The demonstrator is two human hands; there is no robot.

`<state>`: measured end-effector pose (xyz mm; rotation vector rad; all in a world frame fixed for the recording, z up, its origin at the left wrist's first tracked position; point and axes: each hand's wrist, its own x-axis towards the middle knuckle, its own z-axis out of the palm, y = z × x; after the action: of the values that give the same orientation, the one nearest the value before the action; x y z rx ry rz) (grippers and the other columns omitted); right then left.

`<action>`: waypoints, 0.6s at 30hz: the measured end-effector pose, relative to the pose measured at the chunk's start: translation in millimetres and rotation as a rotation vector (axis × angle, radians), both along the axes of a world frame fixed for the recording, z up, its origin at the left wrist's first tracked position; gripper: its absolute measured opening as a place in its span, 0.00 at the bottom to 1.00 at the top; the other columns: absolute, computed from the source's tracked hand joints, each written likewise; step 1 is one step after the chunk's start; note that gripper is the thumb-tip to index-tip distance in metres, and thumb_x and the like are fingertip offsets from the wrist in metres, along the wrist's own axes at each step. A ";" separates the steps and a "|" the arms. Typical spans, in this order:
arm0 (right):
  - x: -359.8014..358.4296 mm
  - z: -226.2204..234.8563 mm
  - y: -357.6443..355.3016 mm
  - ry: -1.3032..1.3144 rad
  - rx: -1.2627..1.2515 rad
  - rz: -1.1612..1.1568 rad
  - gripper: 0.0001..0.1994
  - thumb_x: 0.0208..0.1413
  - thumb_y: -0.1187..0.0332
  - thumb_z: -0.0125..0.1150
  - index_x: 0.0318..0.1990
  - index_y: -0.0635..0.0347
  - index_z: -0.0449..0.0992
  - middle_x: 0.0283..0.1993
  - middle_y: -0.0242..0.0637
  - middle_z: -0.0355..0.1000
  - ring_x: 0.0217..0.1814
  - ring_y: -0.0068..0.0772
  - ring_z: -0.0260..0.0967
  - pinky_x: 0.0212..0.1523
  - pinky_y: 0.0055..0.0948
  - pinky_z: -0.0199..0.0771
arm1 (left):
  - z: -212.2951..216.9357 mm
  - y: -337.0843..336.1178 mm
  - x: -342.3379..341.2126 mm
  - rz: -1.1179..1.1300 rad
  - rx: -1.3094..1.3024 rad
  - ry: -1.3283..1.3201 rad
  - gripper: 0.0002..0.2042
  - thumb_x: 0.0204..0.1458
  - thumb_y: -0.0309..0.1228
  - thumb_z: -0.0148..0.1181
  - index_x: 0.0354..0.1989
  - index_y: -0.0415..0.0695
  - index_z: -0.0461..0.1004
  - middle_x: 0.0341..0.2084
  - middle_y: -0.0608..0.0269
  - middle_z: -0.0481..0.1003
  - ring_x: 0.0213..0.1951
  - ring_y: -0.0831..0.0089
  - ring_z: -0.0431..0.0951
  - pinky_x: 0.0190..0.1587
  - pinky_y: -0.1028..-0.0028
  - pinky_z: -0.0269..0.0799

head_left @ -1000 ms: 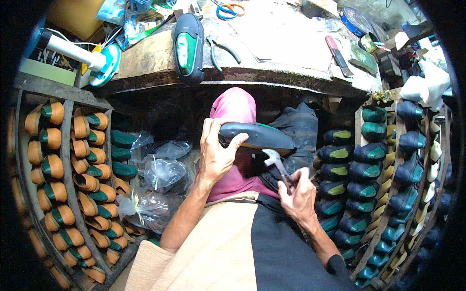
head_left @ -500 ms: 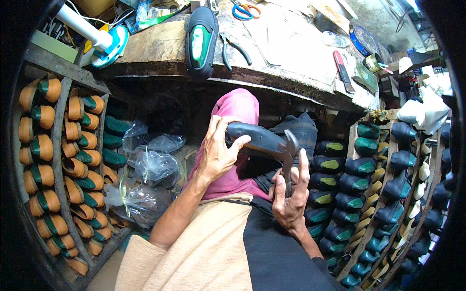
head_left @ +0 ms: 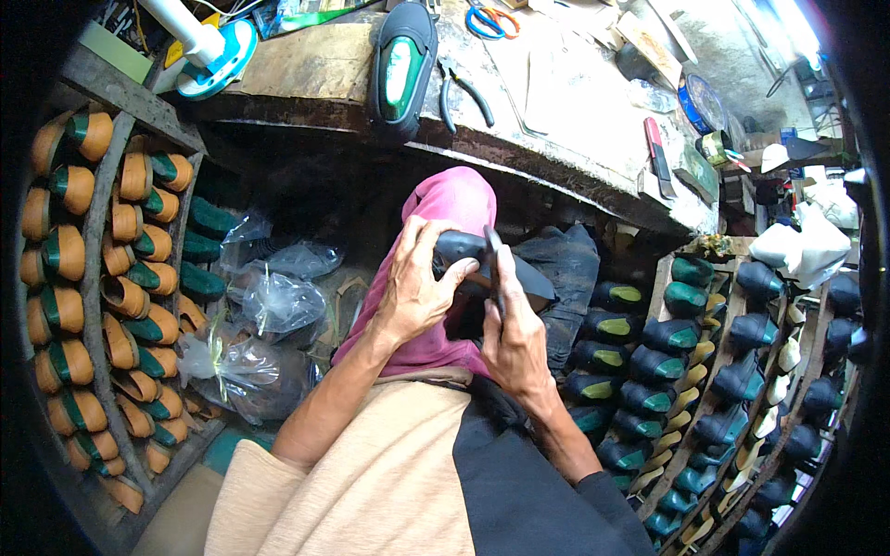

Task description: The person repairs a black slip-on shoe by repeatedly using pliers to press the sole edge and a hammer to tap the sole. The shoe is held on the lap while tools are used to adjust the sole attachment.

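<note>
My left hand [head_left: 413,283] is closed around one end of a black shoe [head_left: 530,283], its thumb pressed on the near side. The shoe lies across my thigh in pink cloth [head_left: 454,199]. My right hand [head_left: 521,347] grips a dark metal hammer [head_left: 492,264], held over the middle of the shoe. The hammer's head covers part of the shoe, and from here I cannot tell whether the two touch. Another black shoe [head_left: 401,79] with a green and white insole stands at the front edge of the workbench.
The workbench [head_left: 306,88] carries pliers [head_left: 464,97], scissors [head_left: 493,22], a red-handled knife [head_left: 656,148] and a white lamp [head_left: 218,56]. Racks of tan and green shoes [head_left: 65,310] stand at left, dark shoes [head_left: 672,334] at right. Clear plastic bags [head_left: 278,301] lie beside my left leg.
My right hand and the hammer have moved left along the shoe, from its far right part to its middle. My left hand keeps its hold. The whole view has shifted slightly.
</note>
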<state>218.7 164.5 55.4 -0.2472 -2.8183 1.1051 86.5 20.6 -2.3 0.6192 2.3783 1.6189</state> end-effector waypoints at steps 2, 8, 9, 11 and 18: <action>-3.3 -2.0 2.2 0.093 -0.059 -0.023 0.41 0.66 0.90 0.55 0.87 0.65 0.54 0.84 0.66 0.62 0.86 0.62 0.65 0.83 0.53 0.69 | 0.9 -0.4 -0.7 0.000 0.006 0.010 0.24 0.58 0.34 0.81 0.60 0.42 0.78 0.50 0.49 0.75 0.52 0.49 0.81 0.57 0.56 0.78; -6.3 1.8 2.2 0.151 0.097 0.048 0.40 0.70 0.87 0.56 0.87 0.62 0.54 0.81 0.70 0.66 0.79 0.64 0.74 0.69 0.53 0.84 | 3.4 -1.5 3.1 0.008 0.021 0.005 0.25 0.59 0.37 0.81 0.60 0.41 0.78 0.50 0.48 0.75 0.54 0.47 0.81 0.59 0.55 0.78; -7.7 3.3 2.2 -0.099 -0.023 0.028 0.40 0.68 0.86 0.58 0.87 0.67 0.54 0.81 0.67 0.66 0.79 0.66 0.72 0.74 0.48 0.80 | 3.1 -1.4 2.9 -0.002 0.024 -0.002 0.25 0.59 0.37 0.81 0.60 0.41 0.78 0.50 0.48 0.75 0.54 0.47 0.81 0.59 0.55 0.77; -9.6 5.3 1.6 0.083 -0.010 0.045 0.39 0.69 0.87 0.57 0.86 0.69 0.54 0.81 0.70 0.65 0.81 0.66 0.71 0.75 0.48 0.78 | 2.2 -2.2 3.4 0.006 0.032 -0.007 0.25 0.59 0.38 0.82 0.60 0.41 0.78 0.50 0.48 0.75 0.54 0.47 0.81 0.59 0.55 0.77; -22.3 -1.7 20.7 0.147 0.114 0.118 0.39 0.64 0.84 0.62 0.84 0.65 0.62 0.70 0.64 0.77 0.59 0.67 0.85 0.56 0.50 0.90 | 2.0 2.0 3.4 0.022 0.020 0.005 0.22 0.58 0.30 0.80 0.59 0.44 0.79 0.49 0.49 0.76 0.53 0.48 0.82 0.58 0.57 0.77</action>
<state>196.4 185.2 53.7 0.0099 -2.7817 0.9363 89.9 22.6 -0.3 0.6038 2.3837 1.6538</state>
